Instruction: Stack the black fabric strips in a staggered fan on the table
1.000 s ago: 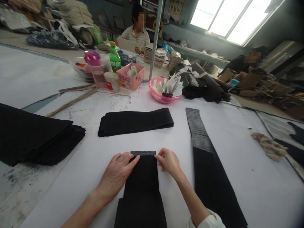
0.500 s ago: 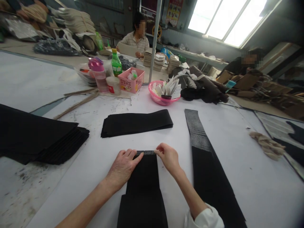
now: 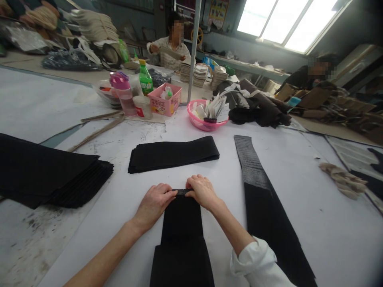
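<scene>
A black fabric piece (image 3: 183, 223) lies lengthwise before me, a narrow grey band along its far edge. My left hand (image 3: 155, 201) pinches the left corner of that edge, thumb toward the middle. At the right corner, my right hand (image 3: 203, 191) grips the same edge with its fingers curled over the far side. Beyond my hands rests a folded stack of black strips (image 3: 173, 155). Right of my right arm lies a long fan of overlapping black strips (image 3: 266, 211), their far ends showing grey.
A thick pile of black sheets (image 3: 54, 171) is on the left. Farther back stand a pink basin (image 3: 206, 125) of papers, a pink box (image 3: 165, 101), a green bottle (image 3: 145, 79) and a pink-lidded jug (image 3: 124, 93). A crumpled cloth (image 3: 344, 179) lies right. Co-workers sit behind.
My right hand has moved inward and over the far edge, its fingers now curled on the grey band. My left hand has shifted slightly, its thumb drawn back. A co-worker's hand has risen.
</scene>
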`<state>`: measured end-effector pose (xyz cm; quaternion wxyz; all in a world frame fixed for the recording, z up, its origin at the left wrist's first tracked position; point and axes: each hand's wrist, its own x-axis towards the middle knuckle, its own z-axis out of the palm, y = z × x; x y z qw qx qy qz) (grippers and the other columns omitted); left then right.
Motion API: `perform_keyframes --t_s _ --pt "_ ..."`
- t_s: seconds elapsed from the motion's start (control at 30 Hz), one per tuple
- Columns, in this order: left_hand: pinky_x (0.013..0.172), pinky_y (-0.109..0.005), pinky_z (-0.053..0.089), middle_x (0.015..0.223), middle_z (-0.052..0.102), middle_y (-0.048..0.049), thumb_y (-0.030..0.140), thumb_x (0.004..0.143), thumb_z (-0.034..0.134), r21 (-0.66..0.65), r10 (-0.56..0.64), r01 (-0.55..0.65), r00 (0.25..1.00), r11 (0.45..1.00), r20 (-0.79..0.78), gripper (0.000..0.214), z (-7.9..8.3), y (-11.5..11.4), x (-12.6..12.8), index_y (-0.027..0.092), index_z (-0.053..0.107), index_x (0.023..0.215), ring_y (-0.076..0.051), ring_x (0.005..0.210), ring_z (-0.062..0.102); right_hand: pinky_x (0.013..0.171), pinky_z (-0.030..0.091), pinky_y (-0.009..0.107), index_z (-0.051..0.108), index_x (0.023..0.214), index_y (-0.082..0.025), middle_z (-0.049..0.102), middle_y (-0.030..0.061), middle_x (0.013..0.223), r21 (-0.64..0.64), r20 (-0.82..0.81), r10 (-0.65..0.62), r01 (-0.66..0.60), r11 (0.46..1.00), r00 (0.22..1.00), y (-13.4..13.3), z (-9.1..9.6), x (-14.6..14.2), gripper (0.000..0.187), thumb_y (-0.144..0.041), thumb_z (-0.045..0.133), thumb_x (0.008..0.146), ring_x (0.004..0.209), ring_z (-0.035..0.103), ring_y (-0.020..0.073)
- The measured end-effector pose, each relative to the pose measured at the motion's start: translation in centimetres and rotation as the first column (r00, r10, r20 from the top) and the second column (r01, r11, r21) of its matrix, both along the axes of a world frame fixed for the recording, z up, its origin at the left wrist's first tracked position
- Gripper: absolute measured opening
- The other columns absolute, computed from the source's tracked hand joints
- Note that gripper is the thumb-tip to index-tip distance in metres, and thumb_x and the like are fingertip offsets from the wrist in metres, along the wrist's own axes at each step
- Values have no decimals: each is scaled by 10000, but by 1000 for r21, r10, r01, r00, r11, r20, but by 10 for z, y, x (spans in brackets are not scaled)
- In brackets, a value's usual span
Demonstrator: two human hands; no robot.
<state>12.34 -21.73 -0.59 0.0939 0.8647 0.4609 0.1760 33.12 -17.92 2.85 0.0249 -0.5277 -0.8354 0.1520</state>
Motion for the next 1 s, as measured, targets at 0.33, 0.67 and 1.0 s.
perform_keyframes --t_s 0.33,0.67,1.0 --pt "755 -322 392 859 566 -25 258 951 439 -90 -3 6 999 996 39 197 7 8 0 189 567 818 -177 823 497 652 268 273 582 848 -213 601 -13 855 -44 -99 4 -8 999 995 3 -1 4 258 -297 792 723 811 484 156" --pt "763 -300 466 974 545 -26 230 870 585 -159 15 -9 999 987 34 121 18 21 2 203 567 986 -179 886 532 717 316 258 595 834 -235 644 -57 823 -49 -287 6 -22 999 958 -1 -12 14 190 -219 765 751 815 508 139" --pt "795 -328 478 947 549 -34 220 899 530 -81 -25 26 1000 996 12 70 16 17 5 202 585 938 -190 916 521 805 348 287 713 958 -300 672 -27 913 2 -335 47 -49 999 941 -7 -23 19 143 -220 671 846 899 525 161"
